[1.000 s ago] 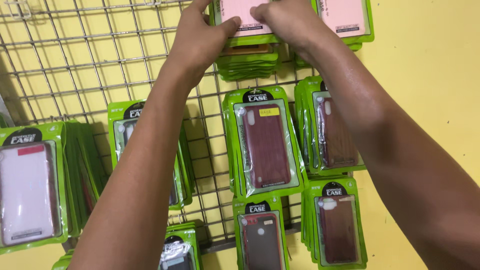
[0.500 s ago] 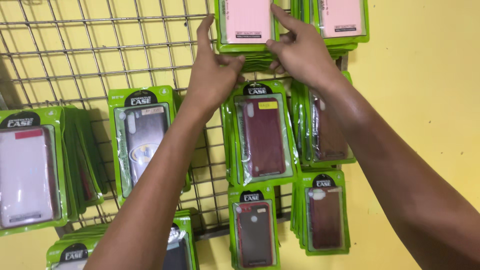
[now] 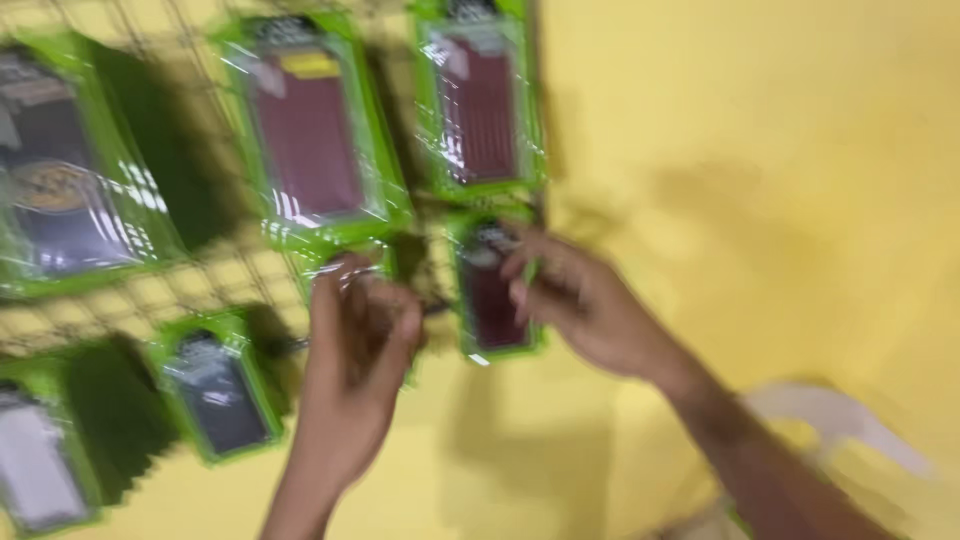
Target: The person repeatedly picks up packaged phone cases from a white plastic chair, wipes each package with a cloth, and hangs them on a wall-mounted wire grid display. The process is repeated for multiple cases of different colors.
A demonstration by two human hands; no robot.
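The whole view is smeared by motion, so fine detail is hard to read. The right hand [image 3: 585, 300] has its fingers curled on the right edge of a dark red phone case in green packaging [image 3: 492, 290], which hangs low on the wire grid [image 3: 230, 285] against the yellow wall [image 3: 750, 150]; it seems to pinch the pack between thumb and fingers, though the blur makes the grip uncertain. The left hand [image 3: 360, 340] is raised just left of that pack, fingers bent inward and close together, covering most of a second green pack [image 3: 345, 262] behind it; whether it grips that pack I cannot tell. Directly above hang two larger packs, a maroon case with a yellow label [image 3: 310, 130] and a striped red case [image 3: 482, 105], the latter almost touching the top of the held pack. Farther left are a dark case pack [image 3: 60, 190] with a thick stack behind it, a black case pack [image 3: 218, 395] lower down beside the left wrist, and a pale grey case pack [image 3: 40, 470] at the bottom left corner. A white blurred object [image 3: 840, 420] sits beyond the right forearm at the lower right.
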